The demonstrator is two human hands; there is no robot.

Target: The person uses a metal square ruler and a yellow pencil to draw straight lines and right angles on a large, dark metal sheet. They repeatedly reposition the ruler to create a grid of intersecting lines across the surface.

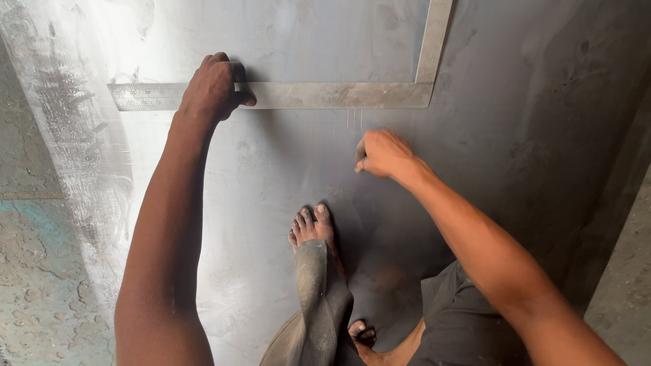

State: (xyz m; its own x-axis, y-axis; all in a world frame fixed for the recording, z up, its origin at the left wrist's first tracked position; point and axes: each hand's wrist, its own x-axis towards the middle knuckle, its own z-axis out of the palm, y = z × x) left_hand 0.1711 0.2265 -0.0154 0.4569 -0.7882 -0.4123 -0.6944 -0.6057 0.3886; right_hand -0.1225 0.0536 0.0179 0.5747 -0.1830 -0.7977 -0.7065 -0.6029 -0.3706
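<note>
L hand [211, 88]: flat, fingers spread, pressing down on steel square [305, 95]; nothing gripped.
R hand [381, 153]: pinched shut, small marker maybe inside, can't tell.
Square: long blade runs L-R, just above R hand; short leg up at far R.
Nearer corner: R hand.
Base: metal sheet [285, 203].

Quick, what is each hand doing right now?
Left hand: open, pressed flat on the metal square ruler lying on the steel sheet.
Right hand: closed, fingers pinched near the sheet; whether it holds something cannot be told.
</note>
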